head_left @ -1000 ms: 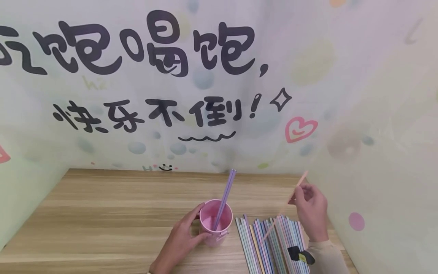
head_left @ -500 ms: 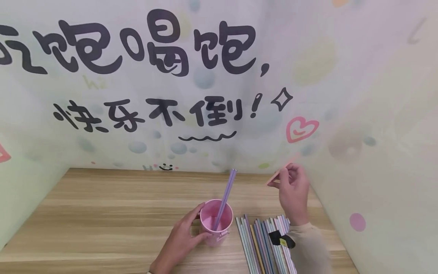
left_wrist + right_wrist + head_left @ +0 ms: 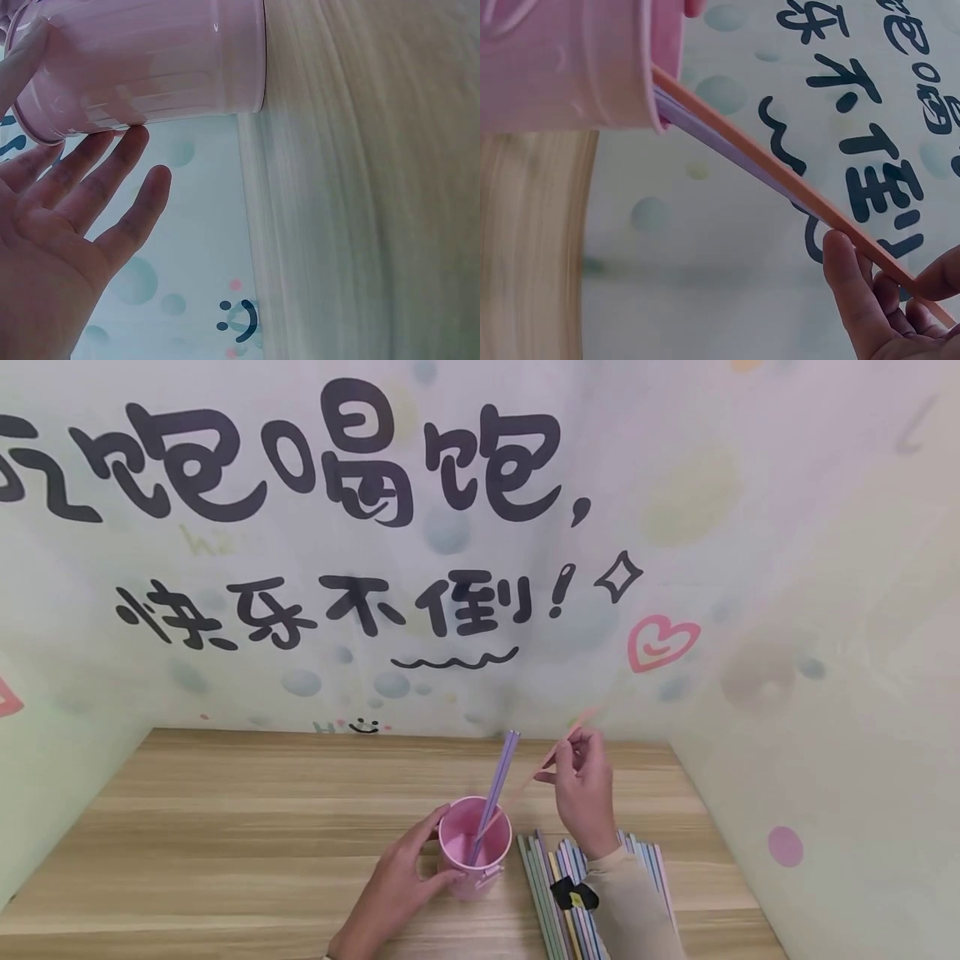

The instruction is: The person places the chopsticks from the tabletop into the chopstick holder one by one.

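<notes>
A small pink bucket (image 3: 474,877) stands upright on the wooden table, with purple chopsticks (image 3: 498,785) leaning in it. My left hand (image 3: 401,872) holds the bucket's left side, thumb at the front and fingers behind; in the left wrist view several fingertips touch its wall. Up and to the right of the bucket, my right hand (image 3: 588,789) pinches an orange chopstick (image 3: 757,157) between thumb and fingers. That chopstick slants down to the left, its lower end inside the bucket's rim beside the purple ones.
Several pastel chopsticks (image 3: 543,893) lie side by side on the table right of the bucket, partly covered by my right sleeve (image 3: 633,906). A printed wall (image 3: 247,693) closes off the table's back, and another wall (image 3: 840,777) rises on the right.
My right hand has carried the orange chopstick left from above the row of chopsticks and tilted its lower end into the bucket. The left hand and bucket have stayed in place.
</notes>
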{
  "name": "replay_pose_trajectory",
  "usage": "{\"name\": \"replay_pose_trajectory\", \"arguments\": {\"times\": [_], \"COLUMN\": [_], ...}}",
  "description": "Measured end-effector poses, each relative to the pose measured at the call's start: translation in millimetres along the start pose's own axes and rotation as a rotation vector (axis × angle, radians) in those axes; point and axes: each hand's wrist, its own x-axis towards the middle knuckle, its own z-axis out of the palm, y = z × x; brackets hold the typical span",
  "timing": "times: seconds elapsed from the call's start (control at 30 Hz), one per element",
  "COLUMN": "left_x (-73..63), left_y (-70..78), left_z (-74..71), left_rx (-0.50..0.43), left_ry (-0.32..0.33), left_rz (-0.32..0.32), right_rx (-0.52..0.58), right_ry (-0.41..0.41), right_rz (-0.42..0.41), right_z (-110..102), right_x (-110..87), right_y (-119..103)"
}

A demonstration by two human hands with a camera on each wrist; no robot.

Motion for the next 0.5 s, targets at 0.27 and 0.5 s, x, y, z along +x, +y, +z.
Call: {"name": "replay_pose_trajectory", "arguments": {"times": [0.27,0.5], "left_x": [0.5,0.9], "left_y": [2.1,1.2], "left_z": [-0.4,-0.4], "left_rx": [0.005,0.004], "left_ry": [-0.001,-0.001], "left_rz": [-0.015,-0.006], "right_rx": [-0.032,-0.042], "right_ry": [-0.08,-0.125], "right_rz": [-0.02,-0.021], "right_z": [16,26], "right_x": [-5.8,-10.9], "right_y": [9,17]}}
